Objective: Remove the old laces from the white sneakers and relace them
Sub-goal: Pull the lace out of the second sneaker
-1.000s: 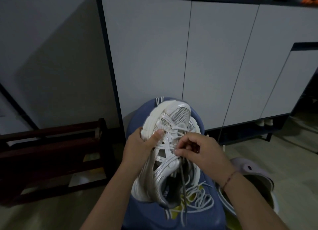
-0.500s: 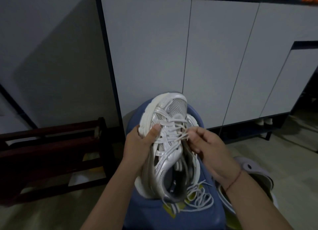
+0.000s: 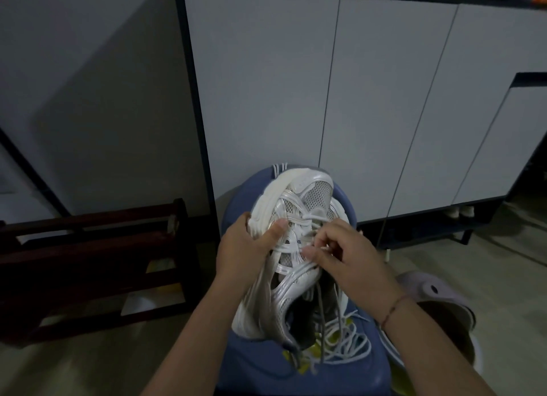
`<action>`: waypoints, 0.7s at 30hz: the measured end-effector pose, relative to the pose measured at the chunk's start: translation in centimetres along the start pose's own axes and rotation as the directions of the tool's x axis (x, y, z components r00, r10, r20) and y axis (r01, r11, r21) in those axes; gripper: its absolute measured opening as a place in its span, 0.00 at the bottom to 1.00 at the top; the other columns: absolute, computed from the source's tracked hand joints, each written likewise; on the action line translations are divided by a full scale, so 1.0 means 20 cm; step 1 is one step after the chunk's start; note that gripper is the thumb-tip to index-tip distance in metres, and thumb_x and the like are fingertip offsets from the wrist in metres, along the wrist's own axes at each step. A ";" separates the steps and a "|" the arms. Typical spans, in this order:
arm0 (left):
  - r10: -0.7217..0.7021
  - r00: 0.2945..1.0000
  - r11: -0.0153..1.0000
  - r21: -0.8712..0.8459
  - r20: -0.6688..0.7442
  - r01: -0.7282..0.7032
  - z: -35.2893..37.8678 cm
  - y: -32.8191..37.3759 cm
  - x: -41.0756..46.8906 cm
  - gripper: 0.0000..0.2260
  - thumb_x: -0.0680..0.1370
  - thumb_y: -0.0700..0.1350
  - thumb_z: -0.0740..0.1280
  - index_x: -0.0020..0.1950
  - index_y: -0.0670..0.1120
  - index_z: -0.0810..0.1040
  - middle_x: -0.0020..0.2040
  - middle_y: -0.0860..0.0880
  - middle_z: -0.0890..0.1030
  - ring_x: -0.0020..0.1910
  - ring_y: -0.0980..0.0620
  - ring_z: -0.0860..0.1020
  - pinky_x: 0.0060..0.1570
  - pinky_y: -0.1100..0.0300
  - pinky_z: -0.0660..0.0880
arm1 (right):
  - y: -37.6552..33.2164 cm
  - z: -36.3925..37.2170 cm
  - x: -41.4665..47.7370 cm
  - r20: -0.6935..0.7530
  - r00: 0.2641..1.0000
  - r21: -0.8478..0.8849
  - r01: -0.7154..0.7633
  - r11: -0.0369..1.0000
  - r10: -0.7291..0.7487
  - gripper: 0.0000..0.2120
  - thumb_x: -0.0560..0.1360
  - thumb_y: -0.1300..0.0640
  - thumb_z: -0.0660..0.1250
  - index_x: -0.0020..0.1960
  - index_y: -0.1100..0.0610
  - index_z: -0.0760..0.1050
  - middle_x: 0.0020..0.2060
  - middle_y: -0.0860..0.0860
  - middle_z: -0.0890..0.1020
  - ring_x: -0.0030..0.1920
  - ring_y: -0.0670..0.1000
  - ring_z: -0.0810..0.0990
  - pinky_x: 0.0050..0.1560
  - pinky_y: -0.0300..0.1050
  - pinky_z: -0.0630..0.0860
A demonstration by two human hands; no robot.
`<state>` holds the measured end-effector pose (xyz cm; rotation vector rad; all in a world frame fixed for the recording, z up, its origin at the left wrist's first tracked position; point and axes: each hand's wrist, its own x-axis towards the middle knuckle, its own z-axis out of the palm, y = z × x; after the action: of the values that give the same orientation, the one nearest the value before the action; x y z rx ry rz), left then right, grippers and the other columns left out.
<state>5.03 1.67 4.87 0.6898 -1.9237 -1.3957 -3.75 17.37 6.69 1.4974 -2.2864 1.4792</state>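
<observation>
A white and silver sneaker is held toe-up over a blue stool. My left hand grips its left side, thumb pressed on the upper near the eyelets. My right hand pinches a lace at the middle of the lacing, fingers curled over the tongue. Grey lace ends hang down from the shoe's opening. A pile of loose white laces lies on the stool under the heel.
A white cabinet with dark frame stands right behind the stool. A dark wooden rack sits at the left on the floor. At the right, by my forearm, is a pale clog over a light basin.
The shoe has come back down a little. My right hand moved from the shoe's right side to the middle of the lacing and now pinches a lace there.
</observation>
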 end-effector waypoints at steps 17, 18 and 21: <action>0.007 1.000 1.000 -0.031 -0.015 -0.007 0.02 0.00 -0.01 0.12 0.72 0.57 0.73 0.49 0.51 0.80 0.44 0.56 0.85 0.43 0.60 0.83 0.51 0.53 0.81 | 0.02 -0.01 0.00 -0.051 0.997 -0.118 0.043 0.992 -0.049 0.12 0.72 0.45 0.69 0.36 0.50 0.71 0.39 0.44 0.72 0.43 0.43 0.73 0.43 0.28 0.67; 0.011 1.000 1.000 -0.021 -0.015 -0.011 0.02 0.00 -0.01 0.12 0.72 0.57 0.73 0.49 0.52 0.80 0.44 0.56 0.85 0.44 0.60 0.83 0.51 0.53 0.80 | 0.01 0.00 0.00 -0.043 0.997 -0.113 0.059 0.992 -0.064 0.12 0.73 0.48 0.69 0.36 0.52 0.71 0.38 0.45 0.73 0.43 0.43 0.74 0.42 0.28 0.67; 0.000 1.000 0.999 -0.051 0.004 0.000 0.01 0.00 -0.01 0.11 0.73 0.56 0.73 0.50 0.52 0.80 0.44 0.57 0.85 0.44 0.60 0.83 0.49 0.57 0.80 | 0.01 -0.01 0.00 -0.110 0.992 0.127 -0.046 0.991 0.060 0.10 0.75 0.55 0.67 0.37 0.56 0.72 0.35 0.46 0.77 0.37 0.42 0.75 0.39 0.29 0.70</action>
<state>5.00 1.91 4.72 0.6631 -1.8844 -1.4418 -4.06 17.43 6.59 1.3500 -2.2233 1.7039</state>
